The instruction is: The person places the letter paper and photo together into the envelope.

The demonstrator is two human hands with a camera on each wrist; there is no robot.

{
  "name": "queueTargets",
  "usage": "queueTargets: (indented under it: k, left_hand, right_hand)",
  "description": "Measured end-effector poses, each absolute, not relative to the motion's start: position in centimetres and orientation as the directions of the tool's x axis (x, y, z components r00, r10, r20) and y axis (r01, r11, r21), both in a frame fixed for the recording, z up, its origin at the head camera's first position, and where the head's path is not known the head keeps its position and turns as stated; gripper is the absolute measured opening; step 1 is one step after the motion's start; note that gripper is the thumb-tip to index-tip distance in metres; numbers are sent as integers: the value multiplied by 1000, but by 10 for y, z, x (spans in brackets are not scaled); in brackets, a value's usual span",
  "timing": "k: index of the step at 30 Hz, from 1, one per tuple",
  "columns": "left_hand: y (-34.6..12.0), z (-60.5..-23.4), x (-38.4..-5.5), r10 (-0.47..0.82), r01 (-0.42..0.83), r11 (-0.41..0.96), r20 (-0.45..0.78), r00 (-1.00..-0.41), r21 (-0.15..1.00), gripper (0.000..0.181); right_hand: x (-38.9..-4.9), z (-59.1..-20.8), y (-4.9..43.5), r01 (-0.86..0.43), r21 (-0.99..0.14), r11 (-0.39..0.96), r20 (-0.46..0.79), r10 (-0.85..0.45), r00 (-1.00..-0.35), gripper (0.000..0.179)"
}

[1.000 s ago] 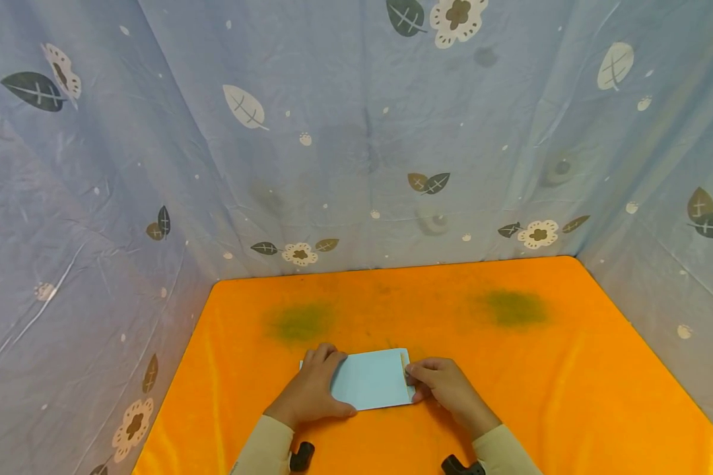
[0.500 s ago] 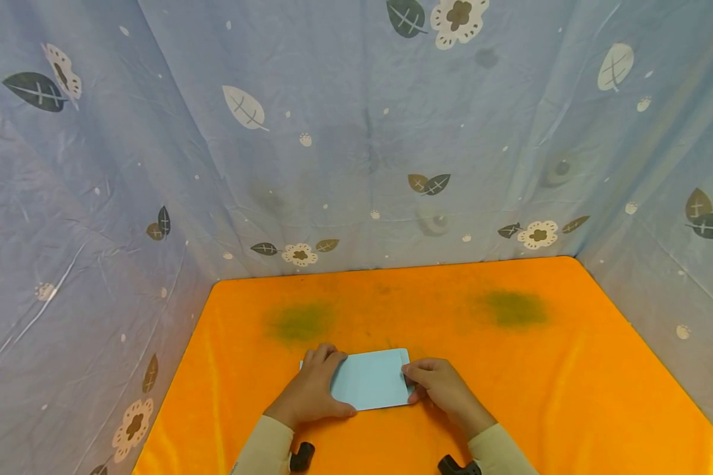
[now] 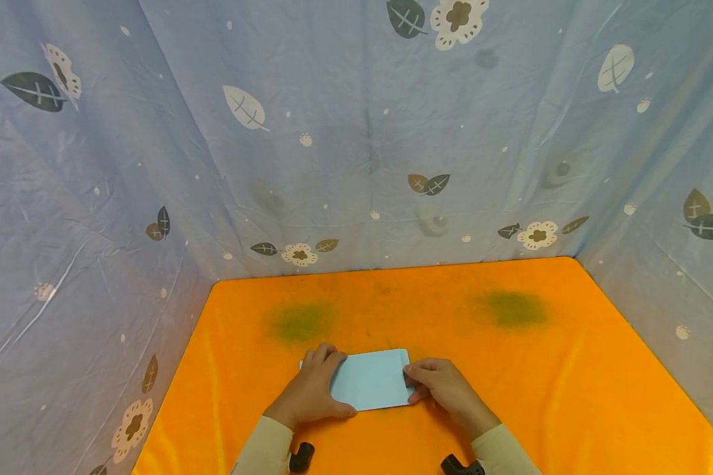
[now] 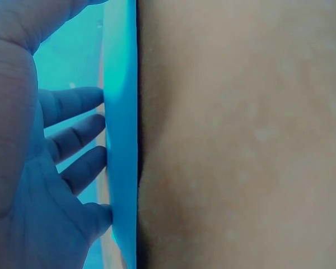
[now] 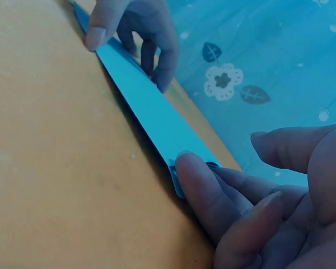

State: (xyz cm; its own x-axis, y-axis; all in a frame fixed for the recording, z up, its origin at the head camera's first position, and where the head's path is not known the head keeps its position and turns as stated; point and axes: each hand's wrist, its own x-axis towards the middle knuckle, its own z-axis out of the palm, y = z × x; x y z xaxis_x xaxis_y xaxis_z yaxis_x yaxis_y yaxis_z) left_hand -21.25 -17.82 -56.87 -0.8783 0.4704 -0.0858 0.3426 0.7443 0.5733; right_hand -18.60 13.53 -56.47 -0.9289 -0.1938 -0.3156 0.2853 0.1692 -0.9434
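Observation:
A flat, light blue envelope (image 3: 368, 379) lies on the orange table, its long side running left to right. My left hand (image 3: 316, 389) spans its left part, thumb along the near edge and fingers at the far edge. In the left wrist view several fingertips (image 4: 84, 162) meet the blue paper. At the right end my right hand (image 3: 445, 386) pinches the envelope's end. The right wrist view shows a fingertip (image 5: 190, 168) on top of that end beside a narrow flap (image 5: 178, 184) with a rounded corner; the fingers hide part of it.
The orange table (image 3: 392, 310) bears two greenish stains toward the back. A blue-grey curtain (image 3: 356, 165) with leaf and flower prints hangs behind and on both sides. Dark wrist cameras (image 3: 302, 456) show below the hands.
A second ago a yellowish strip showed at the envelope's right end; now it is covered by pale blue. The right hand shifted slightly left, then back a little. The left hand stayed put.

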Motion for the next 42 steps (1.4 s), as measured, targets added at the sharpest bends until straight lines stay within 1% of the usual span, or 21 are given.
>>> queueTargets:
  k: [7, 15, 23, 29, 34, 42]
  left_hand:
    - [-178, -569, -215, 470, 341, 745, -89, -878, 573, 104]
    - [-178, -569, -215, 473, 344, 745, -88, -877, 572, 104]
    - [-179, -566, -218, 483, 349, 752, -108, -869, 560, 104]
    - [-178, -561, -219, 486, 354, 778, -141, -862, 519, 105]
    - [-177, -552, -218, 498, 387, 791, -133, -857, 473, 104]
    - [-171, -545, -216, 575, 495, 768, -98, -812, 406, 99]
  right_hand:
    - [-184, -563, 141, 282, -949, 140, -308, -218, -926, 42]
    - [-184, -561, 149, 288, -955, 77, -298, -235, -925, 38]
    - [-184, -563, 156, 296, -953, 71, -304, -199, -932, 39]
    - [-186, -561, 161, 279, -958, 71, -288, -225, -931, 37]
    - [-190, -553, 165, 237, -969, 70, -247, -249, -937, 39]
    - [-195, -545, 169, 213, -972, 95, -230, -243, -942, 41]
